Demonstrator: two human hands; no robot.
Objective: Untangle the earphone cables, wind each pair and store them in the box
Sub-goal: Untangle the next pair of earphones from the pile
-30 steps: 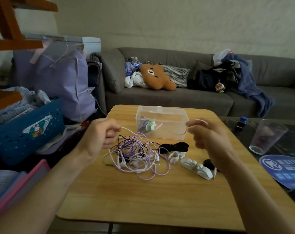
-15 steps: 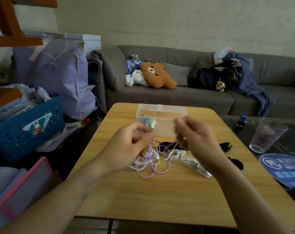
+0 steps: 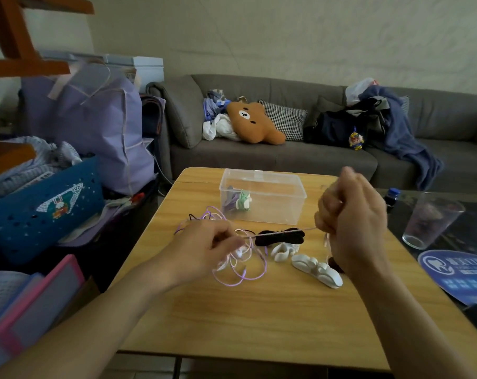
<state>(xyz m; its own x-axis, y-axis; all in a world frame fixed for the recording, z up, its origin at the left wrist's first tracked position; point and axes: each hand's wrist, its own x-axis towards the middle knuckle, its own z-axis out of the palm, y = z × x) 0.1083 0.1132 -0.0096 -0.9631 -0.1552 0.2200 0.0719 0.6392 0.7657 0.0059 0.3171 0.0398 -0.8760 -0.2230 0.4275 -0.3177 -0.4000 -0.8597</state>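
A tangle of purple and pink earphone cables lies on the wooden table. My left hand pinches the tangle from above. My right hand is raised to the right with its fingers curled round a pink cable that runs taut between both hands. A clear plastic box stands at the far side of the table and holds a wound bundle of earphones. Black cable holders and white cable holders lie between the tangle and my right hand.
An empty drinking glass and a small dark bottle stand on a dark table to the right. A blue basket and bags crowd the floor at left. A grey sofa with a bear cushion is behind the table.
My hands, close together half a second ago, have pulled apart. My right hand rose to the right, drawing a cable taut out of the tangle. My left hand sank onto the tangle.
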